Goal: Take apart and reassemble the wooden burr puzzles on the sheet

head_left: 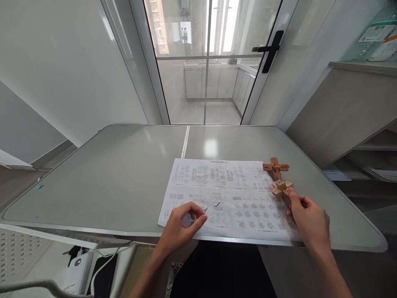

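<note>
A white instruction sheet [229,194] printed with small diagrams lies near the table's front edge. My left hand [182,225] rests on its lower left corner, fingers curled in a pinch on a thin small object I cannot make out. My right hand [307,219] is at the sheet's right edge, its fingertips touching a light wooden puzzle piece [281,188]. Just behind that piece stands a cross-shaped wooden puzzle assembly [275,167].
The grey folding table [124,174] has a seam down its middle. A glass door with a black handle [270,49] stands behind it. A wooden shelf unit [356,111] is at the right. Cables and a white device [93,269] lie below the table's left front.
</note>
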Available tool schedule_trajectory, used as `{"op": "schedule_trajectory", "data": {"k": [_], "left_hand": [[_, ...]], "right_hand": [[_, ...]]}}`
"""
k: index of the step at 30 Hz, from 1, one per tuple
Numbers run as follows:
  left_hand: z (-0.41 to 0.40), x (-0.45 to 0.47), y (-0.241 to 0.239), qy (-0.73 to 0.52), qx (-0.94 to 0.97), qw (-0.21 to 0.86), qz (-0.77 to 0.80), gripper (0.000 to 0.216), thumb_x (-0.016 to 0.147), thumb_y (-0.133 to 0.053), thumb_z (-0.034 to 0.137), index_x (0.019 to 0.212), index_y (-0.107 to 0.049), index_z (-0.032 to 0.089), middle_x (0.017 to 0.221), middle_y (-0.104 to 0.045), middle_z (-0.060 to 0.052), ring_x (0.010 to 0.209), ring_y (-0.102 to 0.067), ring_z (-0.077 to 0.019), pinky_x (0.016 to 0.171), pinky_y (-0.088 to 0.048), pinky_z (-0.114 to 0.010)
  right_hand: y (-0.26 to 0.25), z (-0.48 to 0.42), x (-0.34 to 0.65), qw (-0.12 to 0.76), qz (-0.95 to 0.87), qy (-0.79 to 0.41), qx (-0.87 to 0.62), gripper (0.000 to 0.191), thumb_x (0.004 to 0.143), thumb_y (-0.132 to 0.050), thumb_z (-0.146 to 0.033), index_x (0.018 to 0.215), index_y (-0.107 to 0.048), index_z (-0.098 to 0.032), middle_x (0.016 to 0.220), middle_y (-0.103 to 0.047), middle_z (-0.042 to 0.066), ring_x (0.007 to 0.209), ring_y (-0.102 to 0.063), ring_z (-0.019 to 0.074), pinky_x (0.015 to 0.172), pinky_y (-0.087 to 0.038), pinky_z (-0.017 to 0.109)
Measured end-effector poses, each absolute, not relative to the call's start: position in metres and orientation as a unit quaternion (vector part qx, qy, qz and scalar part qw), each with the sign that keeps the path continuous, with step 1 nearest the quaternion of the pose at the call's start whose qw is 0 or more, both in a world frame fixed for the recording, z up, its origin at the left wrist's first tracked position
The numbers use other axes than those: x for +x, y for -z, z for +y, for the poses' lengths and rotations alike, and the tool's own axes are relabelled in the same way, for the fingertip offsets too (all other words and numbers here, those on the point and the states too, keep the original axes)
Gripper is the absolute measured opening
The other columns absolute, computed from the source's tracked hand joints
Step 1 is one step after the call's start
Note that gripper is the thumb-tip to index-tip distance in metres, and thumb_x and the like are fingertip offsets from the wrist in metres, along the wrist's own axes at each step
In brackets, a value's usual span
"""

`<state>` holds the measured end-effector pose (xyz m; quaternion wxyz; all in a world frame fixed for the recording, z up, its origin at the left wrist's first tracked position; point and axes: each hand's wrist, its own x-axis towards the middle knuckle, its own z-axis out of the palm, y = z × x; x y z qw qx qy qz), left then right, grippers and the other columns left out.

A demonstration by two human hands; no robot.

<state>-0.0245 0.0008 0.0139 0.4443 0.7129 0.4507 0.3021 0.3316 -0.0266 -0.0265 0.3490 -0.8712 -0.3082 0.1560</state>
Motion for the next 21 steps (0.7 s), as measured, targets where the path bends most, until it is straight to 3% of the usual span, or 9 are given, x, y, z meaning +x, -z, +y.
{"op": "schedule_trajectory", "data": {"k": [5, 10, 14, 18, 21], "left_hand": [[0.001, -0.023, -0.016, -0.296, 0.718, 0.437, 0.455, 0.02, 0.097, -0.063, 0.038, 0.087, -0.066, 0.02, 0.086, -0.07, -0.002, 0.079, -0.062, -0.0172, 0.076, -0.049, -0.029], [0.001, -0.023, -0.019, -0.295, 0.72, 0.431, 0.457, 0.021, 0.096, -0.063, 0.038, 0.087, -0.067, 0.02, 0.085, -0.071, -0.003, 0.079, -0.064, -0.0183, 0.077, -0.05, -0.03], [0.001, -0.022, -0.019, -0.298, 0.727, 0.421, 0.452, 0.025, 0.098, -0.061, 0.039, 0.083, -0.067, 0.02, 0.081, -0.07, -0.002, 0.075, -0.062, -0.0176, 0.073, -0.05, -0.03], [0.003, -0.022, -0.014, -0.302, 0.733, 0.419, 0.443, 0.031, 0.101, -0.058, 0.039, 0.078, -0.065, 0.019, 0.079, -0.068, -0.003, 0.075, -0.062, -0.018, 0.073, -0.05, -0.03], [0.004, -0.024, -0.018, -0.32, 0.725, 0.423, 0.44, 0.025, 0.1, -0.059, 0.04, 0.087, -0.068, 0.02, 0.098, -0.072, -0.006, 0.093, -0.067, -0.0222, 0.087, -0.053, -0.035]], "right_hand": [[0.021, -0.029, 0.324, 0.309, -0.333, -0.16, -0.876, 0.058, 0.093, -0.045, -0.071, 0.061, -0.059, -0.024, 0.052, -0.064, 0.004, 0.051, -0.054, 0.0224, 0.059, -0.038, 0.034], [0.013, -0.045, 0.287, 0.376, -0.434, -0.128, -0.809, 0.057, 0.097, -0.044, -0.07, 0.064, -0.054, -0.025, 0.051, -0.055, 0.0, 0.051, -0.047, 0.0185, 0.054, -0.034, 0.03], [0.016, -0.044, 0.266, 0.391, -0.557, -0.235, -0.694, 0.055, 0.096, -0.048, -0.07, 0.066, -0.051, -0.024, 0.054, -0.051, -0.002, 0.051, -0.045, 0.0163, 0.054, -0.036, 0.028], [0.025, -0.04, 0.266, 0.388, -0.565, -0.283, -0.671, 0.052, 0.096, -0.051, -0.068, 0.071, -0.057, -0.023, 0.057, -0.051, -0.003, 0.053, -0.046, 0.0159, 0.053, -0.038, 0.027], [0.027, -0.04, 0.27, 0.393, -0.548, -0.313, -0.668, 0.049, 0.097, -0.052, -0.066, 0.075, -0.06, -0.023, 0.059, -0.054, -0.002, 0.054, -0.05, 0.0163, 0.054, -0.041, 0.027]]}}
